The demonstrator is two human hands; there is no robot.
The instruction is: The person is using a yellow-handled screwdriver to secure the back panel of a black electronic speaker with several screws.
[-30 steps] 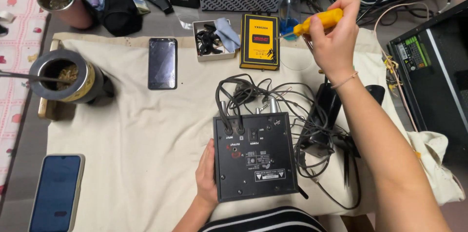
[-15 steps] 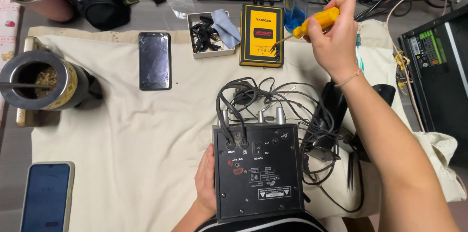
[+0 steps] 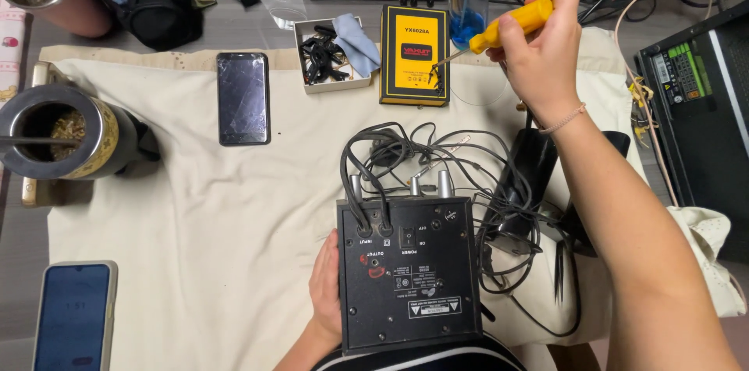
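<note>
Right hand (image 3: 538,51) grips the yellow screwdriver (image 3: 499,29) up at 1 o'clock, tip over the yellow bit case (image 3: 414,55). Left hand (image 3: 326,293) lies flat against the black box (image 3: 407,269) at 6. Best to brace that box firmly.

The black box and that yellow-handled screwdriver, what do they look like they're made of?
The black box under the left hand looks like painted sheet metal: flat matte panel, small screws along its edges. The screwdriver in the right hand seems to have a glossy yellow plastic handle and a thin, grey steel-looking shaft.
</note>
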